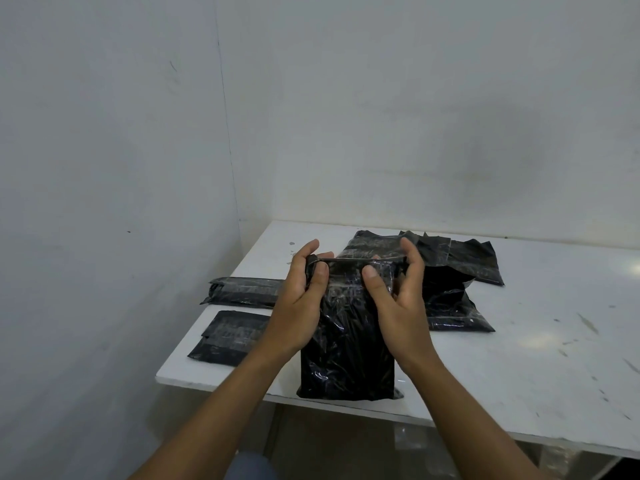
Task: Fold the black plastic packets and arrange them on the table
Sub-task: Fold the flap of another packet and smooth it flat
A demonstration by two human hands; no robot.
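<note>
Forearms: both bare, reaching up from the bottom of the view across the near edge of the table (pixel 519 358).
Left hand (pixel 303 299): fingers curled, thumb and fingertips pinching the left end of the held packet's top edge.
Right hand (pixel 398 299): thumb pressed on the near face, fingers curled behind the right end of the same top edge, gripping it.
Held packet (pixel 346 348): glossy black plastic, upper end raised between the two hands, lower end down at the near edge of the table, towards its left side.
Folded packet (pixel 242 291): a long narrow strip lying flat at the left edge of the table, just beyond the left wrist.
Folded pair (pixel 227 337): two flat black packets overlapping near the table's near-left corner, beside the left forearm.
Loose pile (pixel 453 275): several black packets overlapping behind the hands, towards the far edge.
Table top: white, scuffed, with dark flecks on its right part.
Walls (pixel 381 116): plain pale, meeting in a corner behind the far-left corner.
</note>
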